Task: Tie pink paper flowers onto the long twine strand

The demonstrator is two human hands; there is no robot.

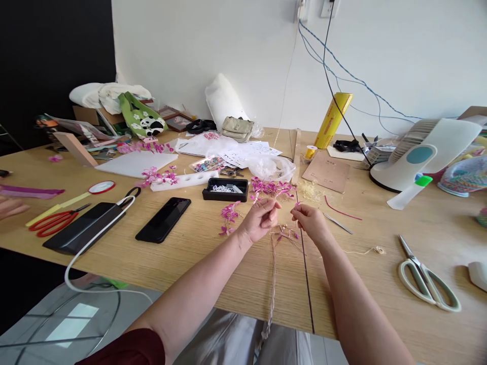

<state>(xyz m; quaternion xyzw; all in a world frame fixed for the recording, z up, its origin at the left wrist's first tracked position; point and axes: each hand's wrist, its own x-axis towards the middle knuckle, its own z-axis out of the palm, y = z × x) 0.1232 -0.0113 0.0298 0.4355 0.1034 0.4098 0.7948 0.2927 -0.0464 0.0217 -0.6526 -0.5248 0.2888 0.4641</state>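
Observation:
My left hand is raised over the table with its fingers curled in; anything between them is too small to make out. Close to it, my right hand pinches a small pink flower piece between thumb and fingertips. Just behind my hands lies a cluster of pink flowers. To the left of my left hand is a smaller pink flower sprig. Under and between my wrists, a twisted pale cord with pink blossoms runs down over the table's front edge toward my lap.
Large scissors, tweezers and a white fan stand or lie right. Left are a phone, a black box with a white cable, and red-handled scissors. Another person's hand shows at the left edge.

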